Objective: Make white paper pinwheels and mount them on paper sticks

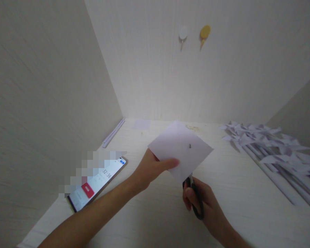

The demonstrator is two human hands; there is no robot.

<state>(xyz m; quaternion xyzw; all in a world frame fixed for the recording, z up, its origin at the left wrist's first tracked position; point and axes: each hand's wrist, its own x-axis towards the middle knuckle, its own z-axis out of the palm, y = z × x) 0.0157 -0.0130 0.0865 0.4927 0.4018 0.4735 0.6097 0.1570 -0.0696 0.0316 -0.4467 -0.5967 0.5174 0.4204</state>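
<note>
My left hand (152, 168) pinches the left corner of a square sheet of white paper (182, 144) and holds it up over the desk, thumb on top. Below the sheet's near corner, my right hand (204, 206) grips black-handled scissors (195, 198). The blades go up under the paper, and a small dark tip shows through near the sheet's middle. Both hands hover above the pale wooden desk (150, 220).
A phone (98, 184) with a lit timer screen lies at the left. Several white paper pinwheels on sticks (274, 151) are piled at the right. A few white sticks (113, 132) lie by the left wall, a small paper square (141, 124) at the back. Two hooks (193, 34) hang on the wall.
</note>
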